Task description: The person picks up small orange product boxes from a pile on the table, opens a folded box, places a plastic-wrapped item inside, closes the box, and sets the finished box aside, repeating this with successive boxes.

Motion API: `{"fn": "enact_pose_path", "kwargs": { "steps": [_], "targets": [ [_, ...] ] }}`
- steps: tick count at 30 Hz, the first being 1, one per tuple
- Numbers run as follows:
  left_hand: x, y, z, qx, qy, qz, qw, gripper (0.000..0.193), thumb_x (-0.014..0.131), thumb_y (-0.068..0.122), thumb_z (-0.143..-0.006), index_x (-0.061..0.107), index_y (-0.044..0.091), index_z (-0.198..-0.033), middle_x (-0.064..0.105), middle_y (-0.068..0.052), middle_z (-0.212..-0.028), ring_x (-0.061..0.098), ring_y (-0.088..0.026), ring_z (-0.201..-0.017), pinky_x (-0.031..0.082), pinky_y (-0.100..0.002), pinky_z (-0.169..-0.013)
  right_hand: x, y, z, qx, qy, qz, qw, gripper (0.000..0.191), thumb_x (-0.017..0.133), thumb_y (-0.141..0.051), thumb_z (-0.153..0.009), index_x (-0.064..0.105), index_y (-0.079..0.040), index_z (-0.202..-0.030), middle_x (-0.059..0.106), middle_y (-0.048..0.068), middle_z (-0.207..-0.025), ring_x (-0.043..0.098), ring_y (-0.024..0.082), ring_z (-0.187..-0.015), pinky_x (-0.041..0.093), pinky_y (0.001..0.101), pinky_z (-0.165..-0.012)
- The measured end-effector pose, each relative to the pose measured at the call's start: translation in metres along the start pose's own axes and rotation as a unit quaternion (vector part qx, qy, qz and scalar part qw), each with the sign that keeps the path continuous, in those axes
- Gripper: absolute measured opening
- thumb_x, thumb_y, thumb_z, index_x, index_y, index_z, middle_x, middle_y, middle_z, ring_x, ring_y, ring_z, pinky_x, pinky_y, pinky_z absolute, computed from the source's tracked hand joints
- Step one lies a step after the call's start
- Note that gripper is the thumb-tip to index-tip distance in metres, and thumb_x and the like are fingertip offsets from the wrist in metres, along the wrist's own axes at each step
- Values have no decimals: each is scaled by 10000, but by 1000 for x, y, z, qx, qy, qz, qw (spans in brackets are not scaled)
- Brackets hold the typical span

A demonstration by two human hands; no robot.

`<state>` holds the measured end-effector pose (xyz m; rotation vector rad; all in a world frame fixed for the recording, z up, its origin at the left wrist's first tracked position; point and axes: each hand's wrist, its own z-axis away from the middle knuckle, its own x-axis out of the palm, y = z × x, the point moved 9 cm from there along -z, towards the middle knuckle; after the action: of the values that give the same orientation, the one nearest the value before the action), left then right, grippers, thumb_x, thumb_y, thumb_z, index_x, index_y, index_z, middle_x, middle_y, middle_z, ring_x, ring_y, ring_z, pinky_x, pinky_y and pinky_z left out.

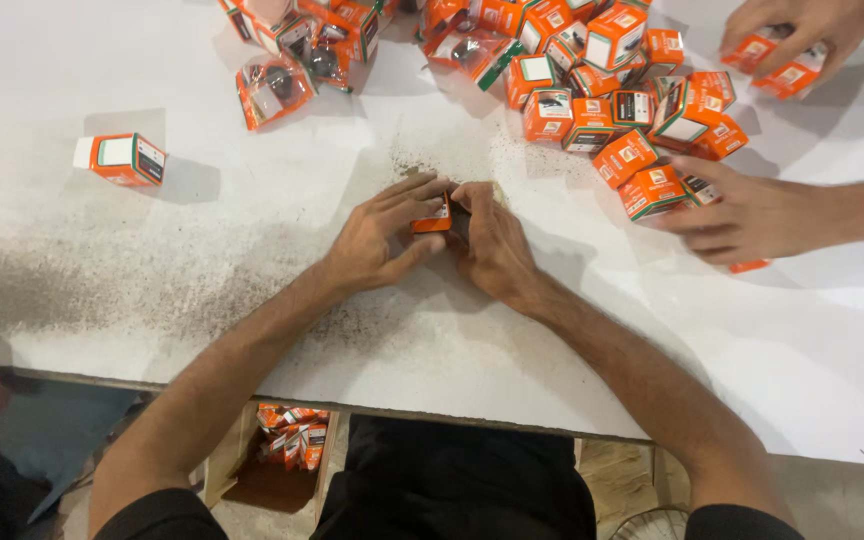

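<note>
My left hand (384, 235) and my right hand (492, 243) meet at the middle of the white table (252, 240). Between them they grip one small orange carton (434, 219), of which only a corner shows. A dark part sits at the carton's right end under my right fingers. My fingers hide most of the carton.
A heap of small orange cartons (612, 90) and clear bags with dark parts (272, 85) lies at the far side. A lone carton (122, 158) stands at the left. Another person's hands (752, 215) (802, 30) work in the heap. A box of cartons (292, 435) sits under the table edge.
</note>
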<state>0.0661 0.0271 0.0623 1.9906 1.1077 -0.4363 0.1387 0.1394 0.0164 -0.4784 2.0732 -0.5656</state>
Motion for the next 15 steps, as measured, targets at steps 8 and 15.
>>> {"fn": "enact_pose_path", "kwargs": {
  "steps": [8,15],
  "targets": [
    [11,-31,12,-113,4,92,989,142,659,-20,-943,632,15,-1078,642,-177,-1414,562,-393,-1409,474,-475,-1178,10,14,5,43,-27,-26,998,547,800,-27,-860,398,-37,-1231,679,194,-1133,695,388,-1042,557,448,-844],
    [10,0,12,30,-55,-109,992,114,683,23,-932,628,6,-1030,516,-211,-1529,410,-406,-1489,321,-552,-1250,0,-10,3,-22,-10,-27,999,687,775,26,-855,380,-39,-1413,623,215,-1329,658,395,-1174,565,445,-952]
  ]
}}
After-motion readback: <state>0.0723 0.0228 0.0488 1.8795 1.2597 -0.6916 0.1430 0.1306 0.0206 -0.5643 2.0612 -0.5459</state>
